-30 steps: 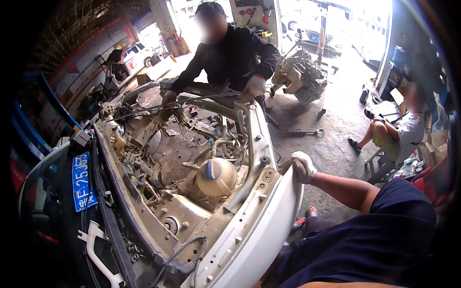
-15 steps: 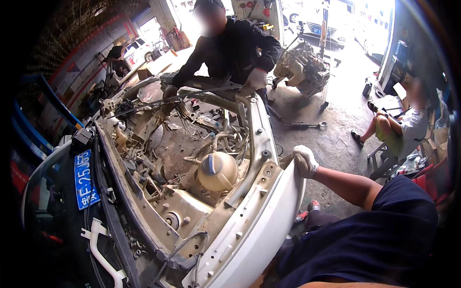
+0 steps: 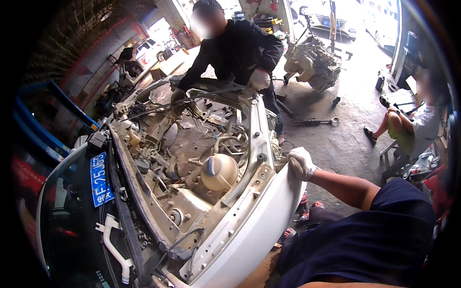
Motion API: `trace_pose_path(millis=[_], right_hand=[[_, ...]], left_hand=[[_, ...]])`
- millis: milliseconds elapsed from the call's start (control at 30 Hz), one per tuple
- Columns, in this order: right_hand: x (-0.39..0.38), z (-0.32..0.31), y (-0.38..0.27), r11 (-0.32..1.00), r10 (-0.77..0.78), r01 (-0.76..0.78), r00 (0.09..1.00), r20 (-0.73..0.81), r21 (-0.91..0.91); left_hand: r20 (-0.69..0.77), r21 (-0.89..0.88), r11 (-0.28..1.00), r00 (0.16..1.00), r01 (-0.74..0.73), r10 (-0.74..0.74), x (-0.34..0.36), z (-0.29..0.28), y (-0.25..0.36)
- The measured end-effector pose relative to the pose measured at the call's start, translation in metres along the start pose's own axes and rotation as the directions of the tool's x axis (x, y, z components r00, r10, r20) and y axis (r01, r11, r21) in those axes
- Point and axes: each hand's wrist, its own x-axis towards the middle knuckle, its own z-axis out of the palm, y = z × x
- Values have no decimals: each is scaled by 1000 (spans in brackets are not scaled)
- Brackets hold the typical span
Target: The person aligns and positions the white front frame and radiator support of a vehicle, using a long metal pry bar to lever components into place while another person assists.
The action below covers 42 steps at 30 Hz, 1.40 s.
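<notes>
My right hand (image 3: pixel 301 164), in a pale work glove, is closed around the front end of a white fender (image 3: pixel 254 225). The fender lies along the near side of a stripped car's engine bay. At the lower edge, fingers of my left hand (image 3: pixel 176 281) curl over the fender's rear inner edge; the rest of that hand is cut off. Beside the fender runs a bare metal rail (image 3: pixel 259 132) with bolts. A round, yellowed coolant tank (image 3: pixel 223 175) with a dark cap sits inside the bay.
Across the bay a person in black (image 3: pixel 235 53) leans over, one gloved hand on the frame. A removed engine (image 3: pixel 314 65) stands behind. A long tool (image 3: pixel 317 121) lies on the floor. Someone sits at the right (image 3: pixel 418 120). A white pipe (image 3: pixel 115 249) and a blue plate (image 3: pixel 100 180) rest on the windshield.
The view has shifted, so most of the scene sits farther right. Fingers of my left hand now show at the lower edge. My right hand keeps its hold on the fender.
</notes>
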Motion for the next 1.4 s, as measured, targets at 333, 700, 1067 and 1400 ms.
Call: trace_pose_path(millis=[333,700,1067,1400], right_hand=[[9,-25,0,998,-35,39,995,96,-47],[13,-38,30,980,-103,57,964,244,190],[27,-46,24,969,-141,58,929,342,241],[27,-49,27,973,-133,41,901,412,225]], left_hand=[[308,-169,975,947,145,-88,21,22,-89],[300,496,865,920,76,-253,15,56,-28],[152,322,927,956,191,-250,19,43,-61],[151,333,913,942,235,-298,21,41,-67]])
